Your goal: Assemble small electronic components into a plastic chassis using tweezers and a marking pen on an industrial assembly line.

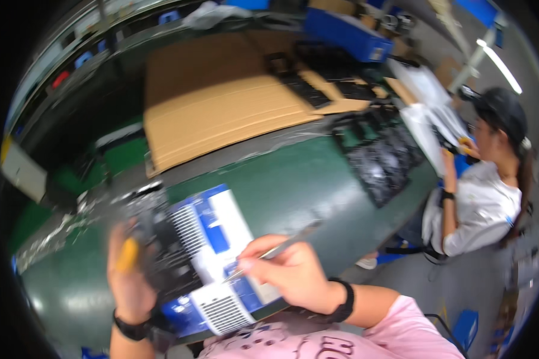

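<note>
My right hand [296, 275] is closed round a slim metal tool [275, 249], which looks like tweezers. Its tip reaches down to the upper edge of a white sheet of small dark labels [221, 308]. Under that sheet lies a blue-and-white printed board or flat box [236, 224], with a second striped label sheet [188, 230] on its left part. Smeared by motion, my left hand [129, 278] is beside a stack of black plastic parts [167, 248]. Something yellow covers one of its fingers. Whether it grips a part cannot be made out.
Brown cardboard [221, 113] covers the far side of the green table [275, 179]. Black frames [299, 84] lie on it, and black bagged parts [383, 155] sit to the right. A blue bin [347, 36] stands behind. A co-worker [485, 179] sits at the right edge.
</note>
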Available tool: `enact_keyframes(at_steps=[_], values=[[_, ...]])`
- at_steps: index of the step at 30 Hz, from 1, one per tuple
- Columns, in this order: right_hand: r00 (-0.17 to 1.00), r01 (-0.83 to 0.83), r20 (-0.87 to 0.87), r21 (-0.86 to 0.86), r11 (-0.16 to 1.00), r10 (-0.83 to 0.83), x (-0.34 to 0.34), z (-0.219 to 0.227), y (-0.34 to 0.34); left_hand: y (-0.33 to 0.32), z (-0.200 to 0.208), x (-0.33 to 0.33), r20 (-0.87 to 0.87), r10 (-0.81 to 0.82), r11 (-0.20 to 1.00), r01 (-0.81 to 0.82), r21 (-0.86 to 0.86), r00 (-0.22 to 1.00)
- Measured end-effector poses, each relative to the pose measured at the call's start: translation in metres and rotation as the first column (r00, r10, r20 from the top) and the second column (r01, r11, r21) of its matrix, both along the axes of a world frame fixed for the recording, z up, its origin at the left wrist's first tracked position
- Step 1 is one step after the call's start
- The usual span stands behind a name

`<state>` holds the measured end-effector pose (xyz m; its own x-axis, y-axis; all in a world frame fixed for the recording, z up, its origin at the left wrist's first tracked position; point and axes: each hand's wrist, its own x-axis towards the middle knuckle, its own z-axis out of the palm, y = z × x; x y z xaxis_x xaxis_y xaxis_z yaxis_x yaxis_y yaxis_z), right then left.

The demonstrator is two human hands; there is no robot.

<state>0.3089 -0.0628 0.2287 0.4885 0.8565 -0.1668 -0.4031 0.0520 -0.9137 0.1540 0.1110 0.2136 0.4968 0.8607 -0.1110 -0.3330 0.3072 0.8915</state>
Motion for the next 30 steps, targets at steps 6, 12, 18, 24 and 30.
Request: enact_keyframes(at_steps=[6,12,18,24,30], values=[[0.999,0.028,0.038,0.013,1.000,-0.028,-0.018,-0.014,0.028,0.012,-0.006,-0.005,0.198,-0.187,0.977,0.204,-0.068,0.962],[0.998,0.044,0.053,-0.014,0.999,-0.043,-0.027,-0.007,0.052,0.018,-0.007,-0.016,0.236,-0.159,0.971,0.195,-0.137,0.959],[0.990,0.045,0.140,-0.125,0.991,-0.028,-0.013,-0.024,0.057,0.019,0.000,-0.013,0.199,0.028,0.983,0.009,-0.183,0.980],[0.982,0.084,0.182,-0.144,0.986,-0.057,-0.008,-0.037,0.064,0.021,0.001,-0.013,0.209,0.091,0.994,-0.077,-0.077,0.974],[0.980,0.049,0.200,-0.153,0.987,-0.018,-0.009,-0.031,0.067,0.015,0.005,-0.009,0.213,0.065,0.997,-0.055,-0.053,0.975]])
